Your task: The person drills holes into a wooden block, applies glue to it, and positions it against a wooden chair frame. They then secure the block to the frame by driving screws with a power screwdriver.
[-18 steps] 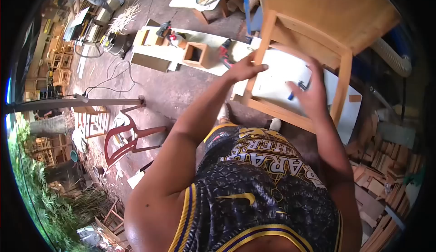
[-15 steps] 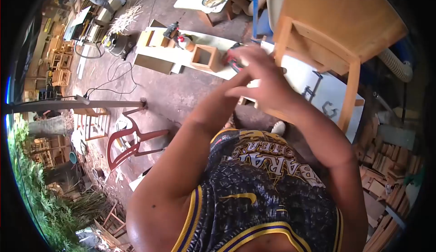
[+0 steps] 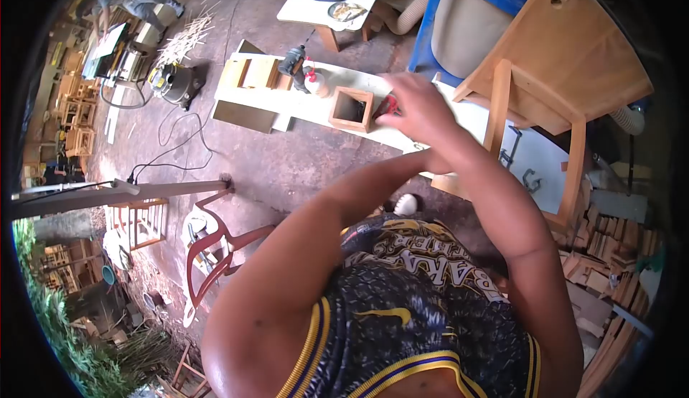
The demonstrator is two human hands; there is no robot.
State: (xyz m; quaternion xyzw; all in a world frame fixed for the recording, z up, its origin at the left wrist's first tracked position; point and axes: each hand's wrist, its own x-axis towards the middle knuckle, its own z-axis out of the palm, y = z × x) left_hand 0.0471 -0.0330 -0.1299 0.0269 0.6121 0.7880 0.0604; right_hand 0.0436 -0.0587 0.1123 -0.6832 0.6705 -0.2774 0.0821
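My right hand (image 3: 420,107) is over the white work board (image 3: 326,119), slightly blurred, with thumb and fingers apart. Just beyond its fingers lies a red and black object (image 3: 388,107), partly covered, whose kind I cannot make out. Beside it stands an open square wooden box (image 3: 352,109). My left hand (image 3: 439,162) is mostly behind my right forearm; only the wrist area shows and its fingers are hidden. A light wooden piece (image 3: 448,185) shows just below it. To the right, a wooden chair (image 3: 500,111) is tipped over on the white surface.
A cordless drill (image 3: 293,64), a white bottle with a red cap (image 3: 314,82) and wooden blocks (image 3: 251,73) are on the board. Black clamps (image 3: 511,147) lie near the chair. A shop vacuum (image 3: 172,82), a red chair frame (image 3: 208,244) and a bent-over person (image 3: 136,3) are leftward.
The view has shifted. My left hand has drawn back from beside my right hand to behind the right forearm. My right hand now reaches beside the red object near the box.
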